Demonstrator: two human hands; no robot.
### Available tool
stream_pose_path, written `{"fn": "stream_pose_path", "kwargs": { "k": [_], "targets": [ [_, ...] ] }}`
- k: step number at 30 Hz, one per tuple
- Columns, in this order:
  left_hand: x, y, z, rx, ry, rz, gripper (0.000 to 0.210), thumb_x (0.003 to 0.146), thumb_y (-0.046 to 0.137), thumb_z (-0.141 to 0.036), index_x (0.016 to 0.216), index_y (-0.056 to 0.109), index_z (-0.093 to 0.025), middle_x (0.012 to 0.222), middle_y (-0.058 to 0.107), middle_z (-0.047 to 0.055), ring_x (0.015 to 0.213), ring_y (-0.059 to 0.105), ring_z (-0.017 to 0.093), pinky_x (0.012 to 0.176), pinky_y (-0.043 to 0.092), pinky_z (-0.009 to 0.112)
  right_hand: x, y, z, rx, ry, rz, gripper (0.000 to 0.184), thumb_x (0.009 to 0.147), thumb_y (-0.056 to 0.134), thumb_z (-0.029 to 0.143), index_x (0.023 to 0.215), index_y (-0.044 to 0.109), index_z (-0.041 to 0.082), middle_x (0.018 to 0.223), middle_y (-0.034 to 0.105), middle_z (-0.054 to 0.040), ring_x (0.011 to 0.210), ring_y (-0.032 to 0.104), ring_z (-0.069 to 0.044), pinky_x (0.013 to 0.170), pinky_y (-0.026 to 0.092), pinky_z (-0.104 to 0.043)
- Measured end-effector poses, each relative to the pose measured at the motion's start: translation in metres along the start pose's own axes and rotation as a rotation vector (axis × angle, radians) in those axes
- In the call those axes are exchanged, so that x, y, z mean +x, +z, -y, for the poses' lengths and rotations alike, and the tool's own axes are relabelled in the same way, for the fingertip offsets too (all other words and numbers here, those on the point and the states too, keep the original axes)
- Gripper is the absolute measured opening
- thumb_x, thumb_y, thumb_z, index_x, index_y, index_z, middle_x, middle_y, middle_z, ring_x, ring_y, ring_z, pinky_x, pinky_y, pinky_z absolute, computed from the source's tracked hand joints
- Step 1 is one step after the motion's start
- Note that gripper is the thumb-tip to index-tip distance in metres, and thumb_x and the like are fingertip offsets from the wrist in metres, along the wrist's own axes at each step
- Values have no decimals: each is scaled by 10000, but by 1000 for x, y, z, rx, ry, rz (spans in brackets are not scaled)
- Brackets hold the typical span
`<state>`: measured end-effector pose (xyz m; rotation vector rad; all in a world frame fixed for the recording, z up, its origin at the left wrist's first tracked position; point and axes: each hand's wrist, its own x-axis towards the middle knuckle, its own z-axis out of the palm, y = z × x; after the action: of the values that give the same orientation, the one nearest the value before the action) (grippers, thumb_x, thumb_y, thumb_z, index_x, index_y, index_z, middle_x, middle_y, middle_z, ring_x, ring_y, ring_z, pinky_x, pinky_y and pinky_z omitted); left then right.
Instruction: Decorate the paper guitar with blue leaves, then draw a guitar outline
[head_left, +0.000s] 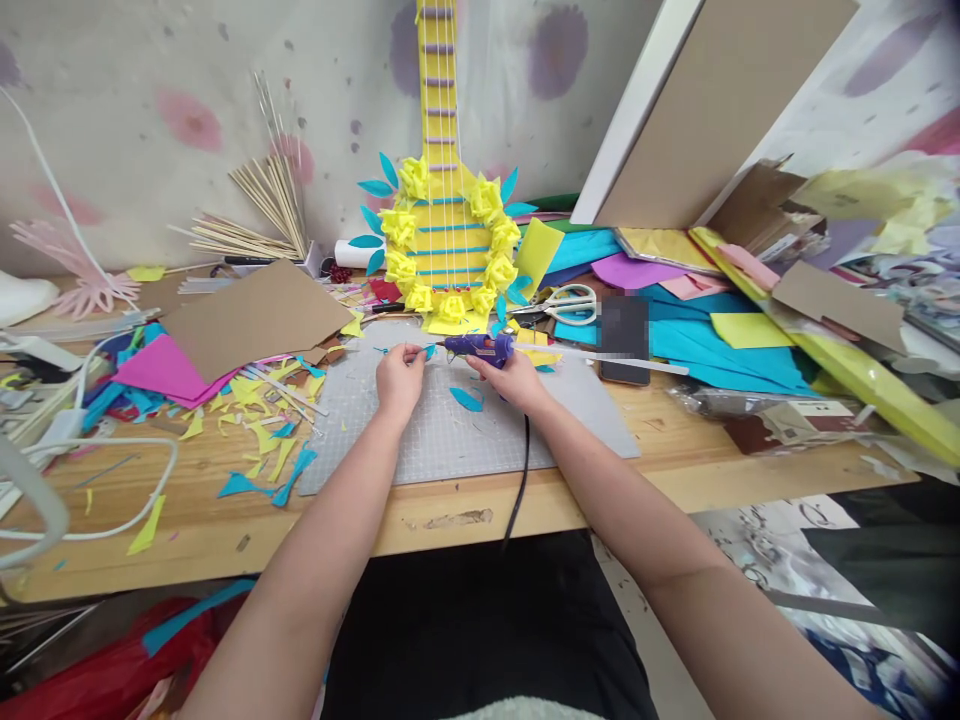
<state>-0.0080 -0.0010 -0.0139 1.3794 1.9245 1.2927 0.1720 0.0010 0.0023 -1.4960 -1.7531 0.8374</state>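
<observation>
Two hands meet over the grey cutting mat (450,455), both above its far half, with the purple glue gun (484,346) level between them. On the mat's left side, the left hand (400,380) has its thumb and fingertips pinched together on a small blue leaf (430,352); how much of it the fingers cover, I cannot tell. Nearer the mat's right side, the right hand (516,378) is wrapped around the gun's handle, its fingers closed on it. The relation that matters is nozzle to leaf: the gun's long axis runs roughly parallel to the mat's far edge, its dark tip aimed left, just beside the pinched leaf, though whether they touch is too small to tell. A loose blue leaf (466,399) lies on the mat, nearer the person than the gun, its long axis slanting down to the right; the right hand looks the closer of the two. Beyond the mat's far edge stands the yellow paper guitar (442,237), apart from both hands.
</observation>
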Motion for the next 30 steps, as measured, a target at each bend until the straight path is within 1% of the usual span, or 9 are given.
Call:
{"fn": "stream_pose_path", "kwargs": {
  "k": [6,13,17,22,27,30],
  "targets": [
    [-2,-1,-3,0,-3,-9,55,769,609,-221,782,630,-172,816,709,47,775,651,157,734,455,259,2,6,-5,4,-62,4,376,750,588,537,866,694,196,761,698,-61,812,657,-223,720,485,-312],
    [-2,0,-1,10,7,-11,60,771,604,-230,787,627,-176,822,707,47,779,649,160,739,451,262,0,5,0,-24,-56,15,370,759,587,534,858,698,195,763,703,-57,796,656,-224,697,485,-306],
    [-3,0,-2,13,10,-6,72,773,597,-234,801,635,-179,829,704,47,785,650,160,743,451,261,0,6,-1,-61,-65,13,383,764,583,533,894,705,194,816,711,-60,818,657,-233,723,484,-321],
    [-5,-1,-2,54,14,-16,80,768,601,-247,806,641,-188,804,697,39,765,642,164,738,451,268,1,7,-3,-23,-112,14,371,764,594,525,943,702,219,880,719,-44,870,656,-229,757,488,-324],
    [-3,1,1,23,36,-9,83,768,599,-240,804,637,-176,806,697,49,765,642,163,732,450,265,1,6,-1,-60,-44,5,393,757,596,543,897,698,190,860,716,-63,838,659,-233,726,487,-320],
    [-2,2,2,10,32,-6,84,770,596,-244,806,634,-178,810,699,48,768,645,161,731,452,263,1,6,-1,-43,-57,13,393,762,593,539,915,698,193,882,718,-64,855,658,-236,746,488,-327]
  ]
}}
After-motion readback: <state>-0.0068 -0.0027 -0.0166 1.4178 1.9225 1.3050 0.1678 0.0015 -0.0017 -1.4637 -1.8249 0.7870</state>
